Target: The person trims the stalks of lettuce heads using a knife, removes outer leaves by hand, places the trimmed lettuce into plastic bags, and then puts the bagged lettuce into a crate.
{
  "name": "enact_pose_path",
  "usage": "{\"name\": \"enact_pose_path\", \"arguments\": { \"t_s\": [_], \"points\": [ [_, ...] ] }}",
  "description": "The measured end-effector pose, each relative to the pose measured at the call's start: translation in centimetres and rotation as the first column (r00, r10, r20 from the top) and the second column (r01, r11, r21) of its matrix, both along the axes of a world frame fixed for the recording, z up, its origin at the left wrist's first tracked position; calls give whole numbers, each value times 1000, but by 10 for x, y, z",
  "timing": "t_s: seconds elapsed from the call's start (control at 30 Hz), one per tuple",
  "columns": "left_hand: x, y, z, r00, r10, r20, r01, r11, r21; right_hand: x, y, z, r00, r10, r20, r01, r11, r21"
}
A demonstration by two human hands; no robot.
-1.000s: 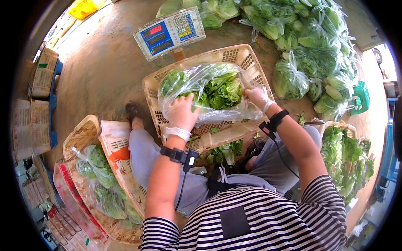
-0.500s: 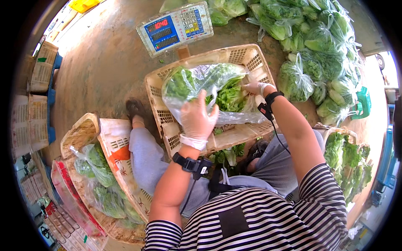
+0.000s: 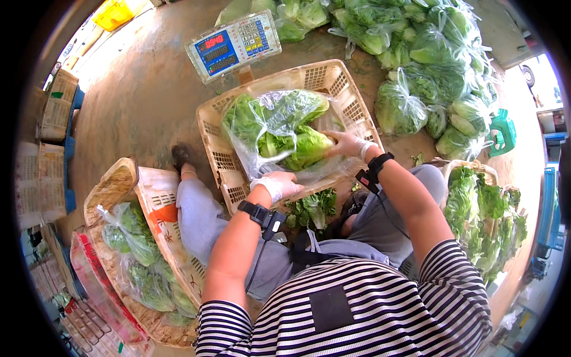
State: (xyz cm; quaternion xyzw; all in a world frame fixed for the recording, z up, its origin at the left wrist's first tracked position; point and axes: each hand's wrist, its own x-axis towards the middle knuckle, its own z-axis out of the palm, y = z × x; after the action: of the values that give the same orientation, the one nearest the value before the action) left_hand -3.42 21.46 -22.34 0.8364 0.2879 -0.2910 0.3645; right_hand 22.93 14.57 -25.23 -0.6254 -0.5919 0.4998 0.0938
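A clear plastic bag [image 3: 238, 128] with green leafy lettuce inside lies in a worn cream crate [image 3: 209, 128] in front of me. In a thin clear glove, my right hand [image 3: 350, 145] grips the pale stem end of a lettuce head [image 3: 310, 147] at the bag's mouth, its leaves pointing left into the bag. My left hand [image 3: 282, 184], gloved too, is closed at the bag's near edge, beside the crate's near rim. Its fingertips are partly hidden, but the film gathers there.
Behind the crate stands a weighing scale's display [image 3: 233, 46]. Bagged lettuces [image 3: 431, 77] are piled at the far right, near a green jug [image 3: 502, 132]. A crate with loose lettuce [image 3: 476, 214] stands on my right; a crate of bagged greens [image 3: 146, 172] on my left. Loose leaves [image 3: 312, 209] lie between my feet.
My left hand has come down from above the bag to its near edge. My right hand has moved left with the lettuce head, deeper into the bag. The red reading has changed.
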Motion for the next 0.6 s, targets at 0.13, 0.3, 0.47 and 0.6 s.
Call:
{"name": "enact_pose_path", "arguments": {
  "t_s": [0.13, 0.3, 0.47, 0.6],
  "points": [
    [-11, -15, 21, 990, 117, 76, -123, 990, 73, 0, -11, 37, 797, -603, 32, 578, 778, 247],
    [17, -62, 117, 395, -139, 908, -611, 698, 372, -24, -63, 162, 698, -713, 63, 513, 560, 651],
    [88, -102, 179, 328, -227, 917, -334, 880, 337, -60, -165, 250, 724, -671, 161, 205, 432, 878],
    [113, -130, 195, 471, 298, 830, 182, 888, -422, -52, -257, 273, 713, -697, -79, 405, 317, 858]
  ]
}}
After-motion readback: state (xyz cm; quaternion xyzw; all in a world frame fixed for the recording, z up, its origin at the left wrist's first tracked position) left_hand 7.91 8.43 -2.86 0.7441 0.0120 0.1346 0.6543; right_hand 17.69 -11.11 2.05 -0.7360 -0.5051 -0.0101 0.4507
